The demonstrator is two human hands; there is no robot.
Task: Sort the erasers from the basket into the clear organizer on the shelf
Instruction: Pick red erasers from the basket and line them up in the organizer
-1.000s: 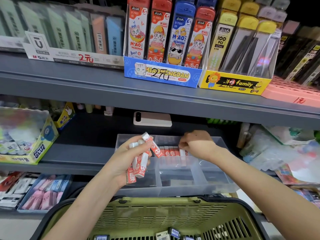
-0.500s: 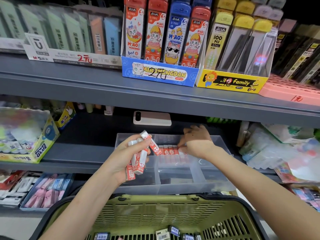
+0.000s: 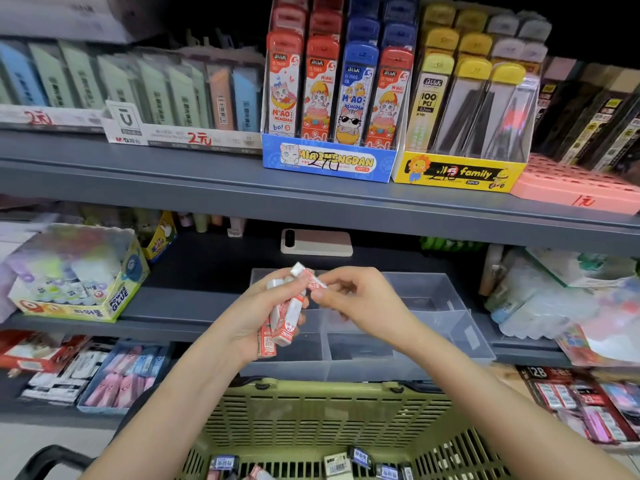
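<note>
We count two hands, left hand (image 3: 249, 317) and right hand (image 3: 360, 299), with at least three erasers (image 3: 285, 322) in them. About six loose erasers (image 3: 337, 464) lie at the near edge of one basket (image 3: 329, 388). One clear organizer (image 3: 433, 296), one phone (image 3: 317, 242).

Red-and-white erasers (image 3: 282, 320), olive-green basket (image 3: 332, 420)

Bunch of red-and-white erasers (image 3: 284, 317) before clear organizer (image 3: 436, 306), above green basket (image 3: 311, 388).
</note>
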